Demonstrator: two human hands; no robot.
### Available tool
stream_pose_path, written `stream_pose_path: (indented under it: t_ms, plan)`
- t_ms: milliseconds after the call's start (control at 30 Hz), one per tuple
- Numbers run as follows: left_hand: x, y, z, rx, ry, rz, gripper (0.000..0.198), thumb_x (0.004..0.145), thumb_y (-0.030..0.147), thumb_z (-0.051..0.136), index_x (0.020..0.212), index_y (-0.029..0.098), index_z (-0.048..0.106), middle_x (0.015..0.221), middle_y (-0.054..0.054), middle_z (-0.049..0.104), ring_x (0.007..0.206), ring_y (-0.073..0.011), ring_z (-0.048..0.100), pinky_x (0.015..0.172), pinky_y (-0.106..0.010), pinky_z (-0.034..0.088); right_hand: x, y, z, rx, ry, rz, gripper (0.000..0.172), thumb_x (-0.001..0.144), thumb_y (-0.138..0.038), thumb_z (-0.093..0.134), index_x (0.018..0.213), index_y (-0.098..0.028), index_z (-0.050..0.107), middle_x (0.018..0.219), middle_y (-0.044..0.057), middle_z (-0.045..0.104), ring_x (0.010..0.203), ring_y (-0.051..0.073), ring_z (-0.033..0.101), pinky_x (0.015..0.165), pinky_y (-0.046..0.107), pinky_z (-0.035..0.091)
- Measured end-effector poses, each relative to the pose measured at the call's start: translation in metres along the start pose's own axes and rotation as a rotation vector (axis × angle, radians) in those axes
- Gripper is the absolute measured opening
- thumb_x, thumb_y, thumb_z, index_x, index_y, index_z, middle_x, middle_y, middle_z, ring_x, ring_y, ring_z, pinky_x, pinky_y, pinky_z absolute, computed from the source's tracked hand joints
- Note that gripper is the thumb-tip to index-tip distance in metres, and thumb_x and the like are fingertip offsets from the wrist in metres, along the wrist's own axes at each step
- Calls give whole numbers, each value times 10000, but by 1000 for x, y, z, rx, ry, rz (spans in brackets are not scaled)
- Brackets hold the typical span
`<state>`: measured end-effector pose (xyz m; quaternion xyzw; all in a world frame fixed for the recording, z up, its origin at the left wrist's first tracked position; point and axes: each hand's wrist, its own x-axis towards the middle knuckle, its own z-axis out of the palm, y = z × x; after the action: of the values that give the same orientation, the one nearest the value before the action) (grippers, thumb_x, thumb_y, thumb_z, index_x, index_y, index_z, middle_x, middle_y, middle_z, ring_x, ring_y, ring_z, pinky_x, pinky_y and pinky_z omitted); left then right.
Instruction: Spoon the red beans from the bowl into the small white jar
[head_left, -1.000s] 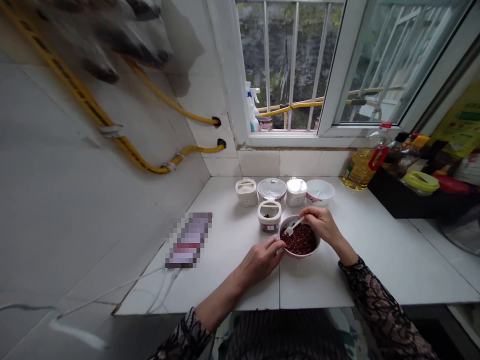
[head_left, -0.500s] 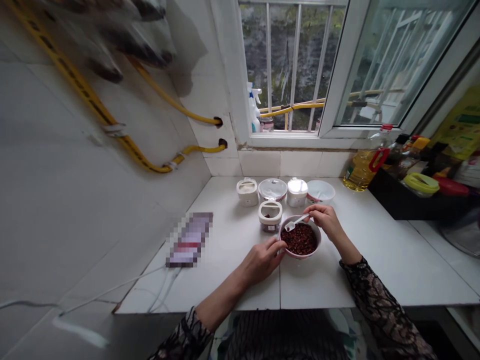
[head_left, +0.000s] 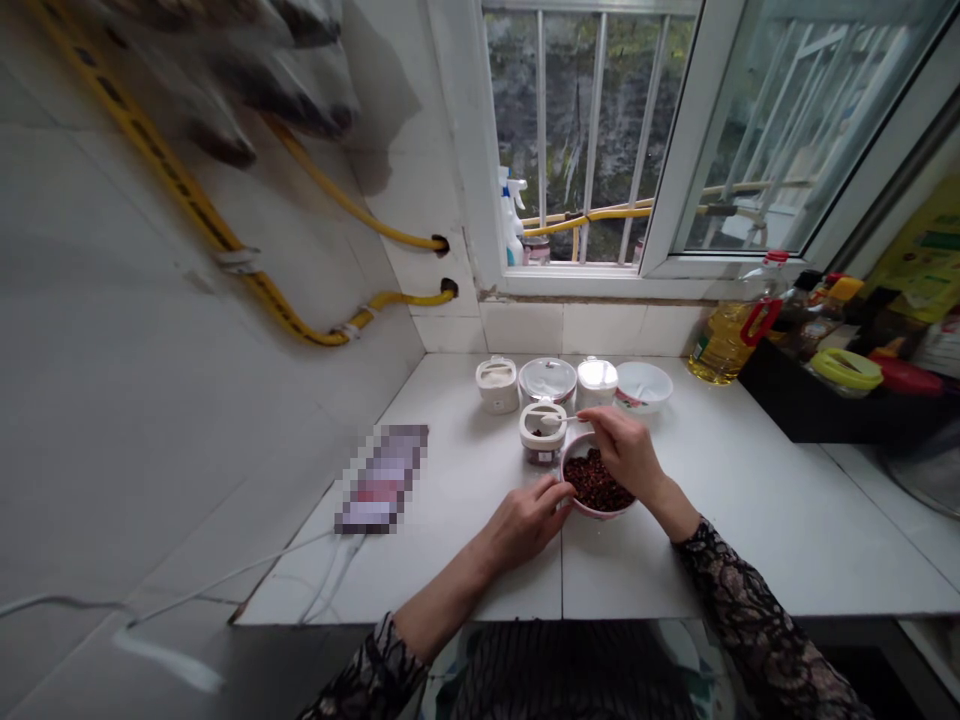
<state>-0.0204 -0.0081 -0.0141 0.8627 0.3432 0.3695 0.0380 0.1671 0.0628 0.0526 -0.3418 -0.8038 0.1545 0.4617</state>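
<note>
A pink-rimmed bowl (head_left: 600, 515) of small dark red dried pieces (head_left: 594, 482), which look like peppercorns, stands on the white counter. My left hand (head_left: 529, 515) grips its left rim between thumb and fingers. Pinched in my right hand (head_left: 628, 455) is a small white spoon (head_left: 561, 420), level over the mouth of a small seasoning jar (head_left: 541, 453) just behind the bowl. That jar has a cream-coloured rim and a little dark red content. Whether the spoon carries anything is too small to tell. My right hand covers the bowl's far right side.
Behind stand a jar of pale contents (head_left: 497, 388), a clear-covered bowl (head_left: 547, 380), another white jar (head_left: 598, 382) and a white bowl (head_left: 643, 385). A phone-like blurred object (head_left: 382, 480) with cables lies left. An oil bottle (head_left: 721, 335) and a black condiment box (head_left: 787, 395) stand right.
My right hand has moved left with the spoon, from above the bowl to over the small jar. My left hand stays on the bowl's rim.
</note>
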Motion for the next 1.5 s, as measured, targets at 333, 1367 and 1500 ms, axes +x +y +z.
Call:
stream_pose_path:
  t_ms: [333, 1367, 1500]
  plan:
    - [0, 1, 0, -23, 0, -12, 152, 968, 180, 439, 1093, 179, 525, 873, -33, 591, 617, -100, 588, 596, -209, 521, -9, 20, -30, -136, -10, 113, 197, 824, -184, 481, 811, -199, 677, 734, 46, 712, 661, 192, 658, 638, 291, 494]
    - [1, 1, 0, -18, 12, 3, 148, 990, 200, 409, 1076, 178, 527, 863, -35, 593, 596, -99, 579, 569, -199, 504, -3, 30, -25, 416, -30, 659, 182, 591, -268, 536, 648, -170, 678, 526, 8, 638, 452, 118, 442, 451, 240, 322]
    - [0, 0, 1, -26, 21, 8, 144, 981, 191, 420, 1079, 178, 525, 863, -35, 590, 594, -99, 575, 565, -203, 503, 0, 26, -26, 508, 2, 715, 171, 571, -289, 576, 638, -166, 674, 506, 6, 636, 397, 78, 336, 404, 223, 236]
